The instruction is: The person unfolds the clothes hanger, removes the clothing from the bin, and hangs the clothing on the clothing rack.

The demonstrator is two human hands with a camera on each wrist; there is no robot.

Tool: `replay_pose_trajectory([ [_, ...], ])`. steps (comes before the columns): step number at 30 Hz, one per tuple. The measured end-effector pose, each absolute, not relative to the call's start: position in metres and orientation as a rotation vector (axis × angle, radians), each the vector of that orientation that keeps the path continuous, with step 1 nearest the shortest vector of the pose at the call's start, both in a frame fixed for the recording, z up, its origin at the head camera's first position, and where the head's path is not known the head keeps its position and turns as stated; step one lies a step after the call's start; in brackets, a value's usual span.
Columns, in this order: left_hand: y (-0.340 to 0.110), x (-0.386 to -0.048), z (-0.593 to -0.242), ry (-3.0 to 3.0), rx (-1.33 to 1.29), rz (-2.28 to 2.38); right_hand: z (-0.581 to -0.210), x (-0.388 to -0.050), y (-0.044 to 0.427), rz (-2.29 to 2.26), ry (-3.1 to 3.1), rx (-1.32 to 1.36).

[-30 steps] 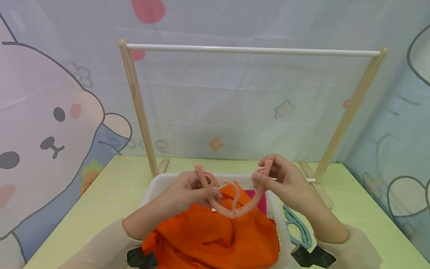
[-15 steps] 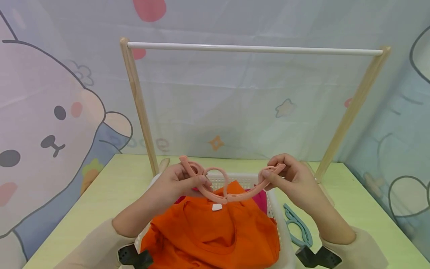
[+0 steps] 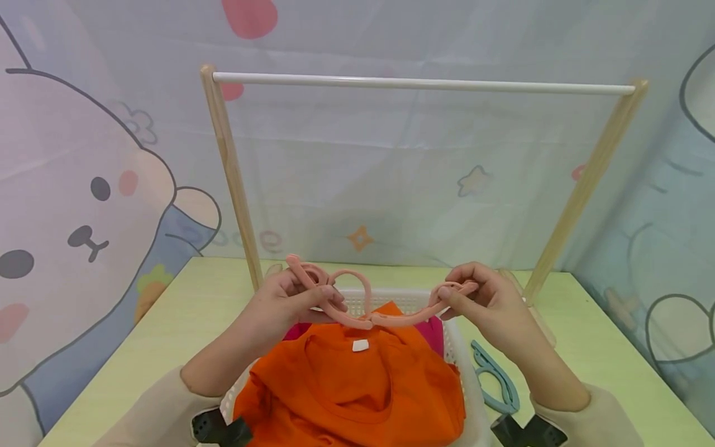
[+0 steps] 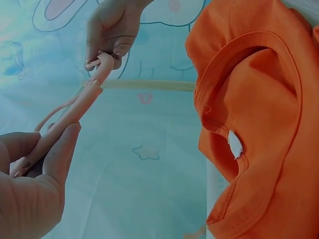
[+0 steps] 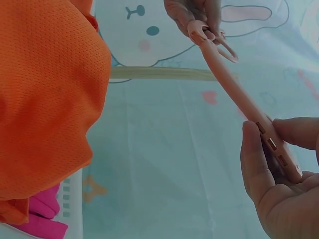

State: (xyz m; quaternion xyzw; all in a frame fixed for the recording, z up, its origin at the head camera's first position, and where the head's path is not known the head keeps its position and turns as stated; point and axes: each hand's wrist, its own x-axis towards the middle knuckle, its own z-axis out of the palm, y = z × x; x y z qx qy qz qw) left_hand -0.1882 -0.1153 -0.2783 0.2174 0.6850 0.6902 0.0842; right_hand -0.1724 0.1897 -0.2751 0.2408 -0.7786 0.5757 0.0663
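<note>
Above the basket, both hands hold a pink folding clothes hanger (image 3: pixel 404 319), its two arms spread into a shallow V with the thin hook curling up near the middle. My left hand (image 3: pixel 282 307) pinches the left arm between thumb and fingers. At the other end, my right hand (image 3: pixel 491 307) pinches the slotted right arm (image 5: pixel 271 142) the same way. Below lies an orange shirt (image 3: pixel 346 397), its neckline and white label (image 3: pixel 360 345) facing up. The shirt rests in a white basket (image 3: pixel 473 403), over magenta cloth (image 3: pixel 437 338).
A teal folded hanger (image 3: pixel 511 391) lies on the pale table (image 3: pixel 603 360), right of the basket. Behind stands a rack with wooden posts (image 3: pixel 581 186) and a white rod (image 3: pixel 419 82). A printed curtain (image 3: pixel 391 198) hangs at the back.
The hanger's arms have opened from a steep V to a nearly flat one. My hands have moved apart, mainly the left hand to the left, and the hanger's middle has risen.
</note>
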Motion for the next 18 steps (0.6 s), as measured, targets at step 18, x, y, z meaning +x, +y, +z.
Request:
replay_pose_trajectory([
  [18,-0.1202,-0.1850,-0.2771,2.032,0.615,2.121,-0.2804,-0.1709,0.1877,1.862,-2.324,0.703],
])
